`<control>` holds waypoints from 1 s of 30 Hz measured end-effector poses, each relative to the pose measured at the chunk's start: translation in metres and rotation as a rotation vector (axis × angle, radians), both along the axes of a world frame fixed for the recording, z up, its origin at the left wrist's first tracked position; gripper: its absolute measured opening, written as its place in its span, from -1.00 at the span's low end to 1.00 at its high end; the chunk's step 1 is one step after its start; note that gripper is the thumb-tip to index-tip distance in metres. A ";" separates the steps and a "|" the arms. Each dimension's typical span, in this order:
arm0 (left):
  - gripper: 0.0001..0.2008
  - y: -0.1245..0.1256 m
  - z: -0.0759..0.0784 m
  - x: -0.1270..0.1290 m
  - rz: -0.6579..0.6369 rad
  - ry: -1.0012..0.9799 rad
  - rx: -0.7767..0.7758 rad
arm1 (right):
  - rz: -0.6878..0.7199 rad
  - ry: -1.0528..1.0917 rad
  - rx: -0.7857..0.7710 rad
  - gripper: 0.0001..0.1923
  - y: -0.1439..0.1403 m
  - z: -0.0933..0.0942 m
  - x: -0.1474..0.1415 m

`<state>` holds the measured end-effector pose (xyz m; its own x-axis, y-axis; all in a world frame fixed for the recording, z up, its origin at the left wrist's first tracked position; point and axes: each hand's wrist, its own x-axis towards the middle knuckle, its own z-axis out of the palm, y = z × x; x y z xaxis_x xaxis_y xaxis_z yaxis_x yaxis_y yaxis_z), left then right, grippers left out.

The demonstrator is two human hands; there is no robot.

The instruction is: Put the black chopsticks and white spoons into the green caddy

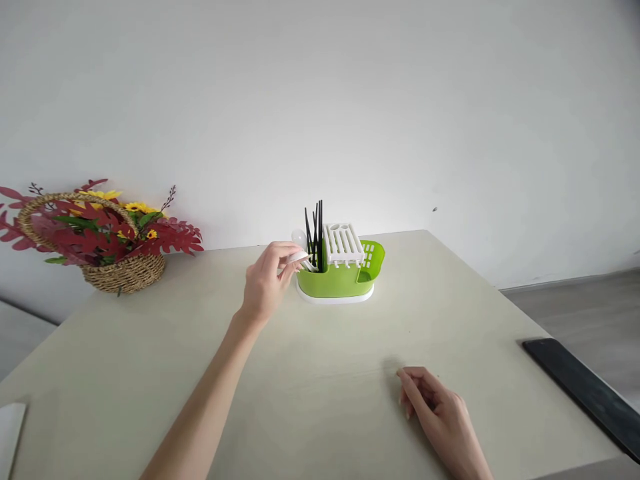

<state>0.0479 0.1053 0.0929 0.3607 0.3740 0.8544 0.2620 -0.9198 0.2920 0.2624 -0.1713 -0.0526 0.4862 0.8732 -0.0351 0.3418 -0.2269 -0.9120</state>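
Left hand: my left hand (265,283) is stretched out over the table, thumb and fingertips pinched on a white spoon (299,256) at the left end of the caddy.
White spoon: its handle is held between my fingers; a second white spoon (299,237) stands just behind it in the same end.
Cutlery caddy: a green cutlery caddy (340,280) on a white base stands near the far edge of the table, centre of my view.
Black chopsticks: black chopsticks (316,233) stand upright in the left compartment, just beside the spoons.
White insert: a slotted white rack (343,243) sits across the caddy's middle.
Right hand: my right hand (440,413) rests on the table (320,373) near me, fingers loosely curled, holding nothing, well apart from the caddy.
Surroundings: a wicker flower basket (117,263) stands far left; a dark flat slab (585,390) lies at the right edge.
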 end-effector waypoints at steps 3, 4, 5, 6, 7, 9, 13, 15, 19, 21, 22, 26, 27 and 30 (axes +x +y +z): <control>-0.87 0.002 -0.004 0.002 -0.008 0.086 0.026 | 0.005 0.007 -0.021 -0.52 0.000 0.000 0.001; -0.86 0.002 -0.005 0.003 0.012 0.121 0.037 | 0.006 0.013 -0.028 -0.52 0.000 0.000 0.000; -0.85 0.002 -0.006 0.002 0.038 0.156 0.043 | 0.004 0.021 -0.029 -0.51 0.000 0.002 -0.001; -0.83 0.002 -0.007 0.002 0.063 0.187 0.045 | -0.003 0.029 -0.025 -0.50 0.000 0.003 -0.002; -0.81 0.002 -0.008 0.002 0.081 0.212 0.041 | -0.016 0.035 -0.017 -0.50 0.000 0.005 -0.004; -0.78 0.002 -0.010 0.002 0.095 0.238 0.020 | -0.034 0.037 0.000 -0.49 0.001 0.009 -0.006; -0.77 0.008 -0.010 0.001 0.057 0.256 -0.041 | -0.057 0.026 0.017 -0.49 0.001 0.015 -0.012; -0.77 0.011 -0.008 0.001 0.011 0.285 -0.067 | -0.080 0.021 0.025 -0.50 0.001 0.015 -0.012; -0.78 0.016 -0.002 -0.001 -0.034 0.327 -0.145 | -0.039 0.022 0.004 -0.51 0.001 0.011 -0.007; -0.77 0.017 0.000 -0.002 -0.034 0.352 -0.206 | -0.004 0.020 -0.012 -0.51 0.001 0.007 -0.003; -0.76 0.017 0.001 -0.002 -0.031 0.368 -0.239 | 0.008 0.019 -0.018 -0.52 0.001 0.005 -0.002; -0.76 0.018 0.005 -0.006 -0.025 0.428 -0.343 | 0.008 0.018 -0.029 -0.53 0.000 0.000 0.000; -0.76 0.019 0.006 -0.008 -0.029 0.444 -0.359 | 0.001 0.017 -0.033 -0.53 0.000 0.000 0.000; -0.74 0.021 0.009 -0.013 -0.032 0.492 -0.382 | -0.011 0.016 -0.043 -0.53 0.000 0.001 -0.003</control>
